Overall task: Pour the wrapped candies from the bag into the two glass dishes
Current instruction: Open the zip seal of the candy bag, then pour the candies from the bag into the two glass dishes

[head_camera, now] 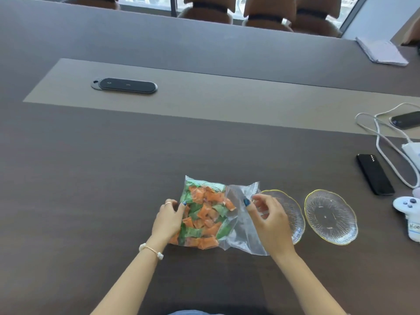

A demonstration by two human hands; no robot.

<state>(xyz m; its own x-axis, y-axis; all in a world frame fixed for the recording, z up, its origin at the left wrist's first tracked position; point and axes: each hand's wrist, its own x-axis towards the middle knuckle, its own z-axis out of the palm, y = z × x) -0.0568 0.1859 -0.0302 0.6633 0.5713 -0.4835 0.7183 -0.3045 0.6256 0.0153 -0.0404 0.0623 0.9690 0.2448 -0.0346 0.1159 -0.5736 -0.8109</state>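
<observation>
Black pad (pixel 124 86) sits far left on the bench (pixel 91 178), on its lighter centre strip. Left hand (pixel 169 218) rests against the left edge of the bag (pixel 211 212), fingers curled onto the plastic, thumb on top; looks like a light hold, not a full grip. Bag lies flat on the bench, candies (pixel 201 215) (orange and green wrappers) bunched in its left part, right part empty and crumpled. Right hand (pixel 269 220) is on that empty end, thumb and fingertips pinching the clear film near the mouth, other fingers loosely curled. Near dish (pixel 293 214) sits just right of the bag, partly hidden behind the right hand; far dish (pixel 330 217) just beside it, apart from it, both empty, gold-rimmed. Further right: black phone (pixel 375 175), white cable (pixel 384 146), second phone (pixel 405 120), white controller (pixel 409 212) at the frame edge. Notepad (pixel 381 52) at the far right corner.
</observation>
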